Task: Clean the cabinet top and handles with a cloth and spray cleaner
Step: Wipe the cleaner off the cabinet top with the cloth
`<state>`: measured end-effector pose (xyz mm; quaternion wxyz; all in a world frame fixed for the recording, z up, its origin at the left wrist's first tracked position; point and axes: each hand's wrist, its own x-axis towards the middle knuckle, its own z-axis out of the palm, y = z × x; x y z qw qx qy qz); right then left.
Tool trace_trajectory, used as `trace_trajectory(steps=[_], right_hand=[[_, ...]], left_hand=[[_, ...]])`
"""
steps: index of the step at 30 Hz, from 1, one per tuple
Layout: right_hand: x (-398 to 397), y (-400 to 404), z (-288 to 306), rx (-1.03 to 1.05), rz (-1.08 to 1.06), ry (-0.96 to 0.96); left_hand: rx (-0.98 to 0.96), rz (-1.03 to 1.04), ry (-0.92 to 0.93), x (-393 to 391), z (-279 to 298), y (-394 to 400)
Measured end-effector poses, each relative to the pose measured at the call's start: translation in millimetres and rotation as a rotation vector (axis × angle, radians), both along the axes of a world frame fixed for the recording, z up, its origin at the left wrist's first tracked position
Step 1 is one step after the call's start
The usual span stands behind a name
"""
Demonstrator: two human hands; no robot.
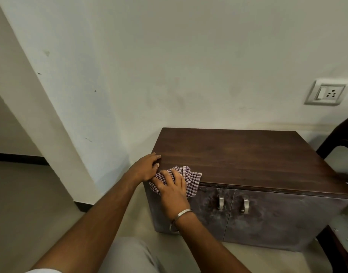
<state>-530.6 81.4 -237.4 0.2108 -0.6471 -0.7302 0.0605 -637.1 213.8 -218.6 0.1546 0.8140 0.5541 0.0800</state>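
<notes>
**Both hands at the cabinet's near left corner**

A low dark wooden cabinet point(248, 160) fills the lower right of the frame, standing against a pale wall point(169, 66). At its near left corner, the right hand point(173, 186) lies spread over a checked cloth point(190, 177), pressing it on the top's front edge; part of the cloth hangs over the front. A metal bangle point(182, 213) circles that wrist. Just left, the left hand point(145, 167) rests on the corner, fingertips on the top. Two metal handles point(221, 202) sit side by side on the doors, lower centre-right. A wall socket point(325, 94) shows at the right edge.
</notes>
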Motion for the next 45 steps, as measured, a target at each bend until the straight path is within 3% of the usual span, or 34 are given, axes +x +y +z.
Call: trace_trajectory(steps=[21,26,33,38,45], right_hand=[[-32,40,-5,0.139,0.084,0.083],[-18,47,5,0.225,0.106,0.402],[40,36,40,0.214,0.119,0.955],[83,21,54,0.192,0.015,1.233],[165,-9,76,0.072,-0.06,1.784]], left_hand=[[-0.043,-0.007,-0.136,-33,23,12],[-0.142,0.012,-0.357,-21,53,12],[-0.481,-0.135,-0.83,38,81,-9],[-0.545,-0.098,-0.893,83,77,-21],[-0.576,-0.332,-0.79,140,86,-40]])
